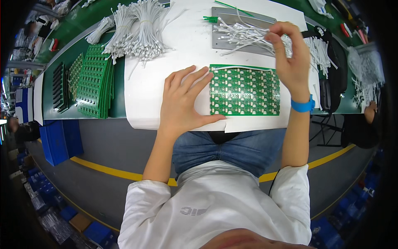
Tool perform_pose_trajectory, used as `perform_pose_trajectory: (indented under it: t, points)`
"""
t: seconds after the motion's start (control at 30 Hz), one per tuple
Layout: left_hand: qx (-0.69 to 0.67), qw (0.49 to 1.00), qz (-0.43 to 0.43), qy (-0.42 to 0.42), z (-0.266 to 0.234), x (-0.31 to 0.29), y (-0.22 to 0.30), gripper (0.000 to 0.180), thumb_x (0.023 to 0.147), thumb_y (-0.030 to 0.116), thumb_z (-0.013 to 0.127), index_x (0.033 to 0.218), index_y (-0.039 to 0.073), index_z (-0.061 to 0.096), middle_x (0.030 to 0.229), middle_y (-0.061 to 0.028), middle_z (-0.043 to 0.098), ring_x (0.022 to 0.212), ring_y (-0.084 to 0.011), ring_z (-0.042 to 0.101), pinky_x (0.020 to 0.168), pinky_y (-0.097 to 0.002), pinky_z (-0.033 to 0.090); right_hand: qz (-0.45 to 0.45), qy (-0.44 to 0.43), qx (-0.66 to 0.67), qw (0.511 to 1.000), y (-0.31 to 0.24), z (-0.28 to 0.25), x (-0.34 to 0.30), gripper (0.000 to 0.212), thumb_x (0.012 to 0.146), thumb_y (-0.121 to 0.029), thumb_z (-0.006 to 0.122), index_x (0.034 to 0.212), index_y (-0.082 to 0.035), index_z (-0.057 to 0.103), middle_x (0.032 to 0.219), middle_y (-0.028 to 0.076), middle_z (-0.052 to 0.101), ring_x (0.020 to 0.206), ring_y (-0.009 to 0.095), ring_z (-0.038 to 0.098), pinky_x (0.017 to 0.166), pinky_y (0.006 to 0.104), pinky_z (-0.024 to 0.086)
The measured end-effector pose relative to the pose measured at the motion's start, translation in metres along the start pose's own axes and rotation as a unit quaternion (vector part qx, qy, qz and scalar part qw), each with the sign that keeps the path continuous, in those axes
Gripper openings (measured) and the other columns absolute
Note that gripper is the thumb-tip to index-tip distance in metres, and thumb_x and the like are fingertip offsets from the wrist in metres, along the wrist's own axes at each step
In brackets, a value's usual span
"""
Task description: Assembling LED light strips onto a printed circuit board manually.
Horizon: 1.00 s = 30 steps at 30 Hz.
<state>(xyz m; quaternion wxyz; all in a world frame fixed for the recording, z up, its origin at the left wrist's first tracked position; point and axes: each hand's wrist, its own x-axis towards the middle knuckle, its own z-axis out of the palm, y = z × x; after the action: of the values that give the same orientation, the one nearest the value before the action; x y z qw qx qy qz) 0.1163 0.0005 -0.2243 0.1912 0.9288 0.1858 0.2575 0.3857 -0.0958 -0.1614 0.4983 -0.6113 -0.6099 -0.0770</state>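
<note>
A green circuit board panel [245, 91] with rows of small parts lies flat on the white sheet in front of me. Along its far edge rests a white cable [242, 67]. My left hand [181, 99] is spread at the panel's left side, fingertips by the far left corner and thumb by the near one. Over the right part of a loose pile of white cables [240, 36], my right hand [292, 62] is raised, thumb and forefinger drawn together. Whatever might be between those fingertips cannot be made out. The pile lies on a grey tray [219, 42].
Thick bundles of white cables [141, 29] lie at the far left. Upright green panels [94, 83] stand stacked left of the white sheet [143, 91]. More white cables [319, 52] and a black bag [336, 62] are at the right. A blue bin [62, 141] stands below the table.
</note>
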Motion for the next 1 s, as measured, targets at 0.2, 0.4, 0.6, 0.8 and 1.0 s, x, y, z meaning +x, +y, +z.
perform_pose_trajectory:
  t: [0.2, 0.4, 0.6, 0.8, 1.0]
  points:
    - [-0.004, 1.000, 0.002, 0.001, 0.000, -0.001, 0.000, 0.092, 0.057, 0.053, 0.097, 0.136, 0.011, 0.072, 0.144, -0.0043, 0.067, 0.137, -0.0318, 0.056, 0.114, -0.0482, 0.039, -0.023, -0.156, -0.025, 0.987, -0.037, 0.021, -0.015, 0.011, 0.089, -0.003, 0.077, 0.098, -0.004, 0.071, 0.094, 0.009, 0.071, 0.084, 0.029, 0.069, 0.071, 0.0366, 0.055]
    - [-0.050, 0.998, -0.024, 0.011, -0.005, -0.001, 0.002, 0.083, 0.065, 0.055, 0.094, 0.132, 0.012, 0.073, 0.138, -0.0060, 0.068, 0.132, -0.0308, 0.058, 0.113, -0.0477, 0.039, 0.034, -0.218, -0.039, 0.975, -0.036, 0.046, -0.039, 0.008, 0.093, -0.009, 0.075, 0.100, -0.006, 0.073, 0.092, 0.008, 0.070, 0.077, 0.030, 0.069, 0.067, 0.0386, 0.055]
    - [-0.121, 0.988, -0.025, 0.096, 0.003, -0.004, -0.011, 0.037, 0.083, 0.020, 0.088, 0.118, 0.012, 0.079, 0.105, -0.0035, 0.079, 0.094, -0.0197, 0.070, 0.097, -0.0380, 0.045, 0.083, -0.223, 0.066, 0.969, -0.047, 0.051, -0.045, 0.009, 0.095, -0.009, 0.074, 0.102, -0.003, 0.073, 0.093, 0.011, 0.071, 0.077, 0.032, 0.069, 0.068, 0.0373, 0.055]
    - [-0.181, 0.977, -0.056, 0.100, 0.000, -0.006, -0.013, 0.013, 0.085, 0.010, 0.085, 0.098, 0.012, 0.083, 0.083, 0.0002, 0.078, 0.076, -0.0146, 0.069, 0.088, -0.0329, 0.043, 0.118, -0.236, 0.173, 0.949, -0.049, 0.058, -0.051, 0.013, 0.096, -0.009, 0.074, 0.108, -0.002, 0.073, 0.091, 0.013, 0.072, 0.074, 0.029, 0.070, 0.066, 0.0373, 0.054]
    - [-0.158, 0.982, -0.049, 0.093, -0.002, -0.004, -0.010, 0.006, 0.084, 0.003, 0.082, 0.089, 0.005, 0.079, 0.080, -0.0029, 0.076, 0.074, -0.0157, 0.068, 0.086, -0.0319, 0.044, 0.140, -0.272, 0.111, 0.946, -0.055, 0.050, -0.046, 0.011, 0.093, -0.005, 0.077, 0.103, -0.002, 0.072, 0.095, 0.009, 0.074, 0.074, 0.020, 0.072, 0.063, 0.0300, 0.057]
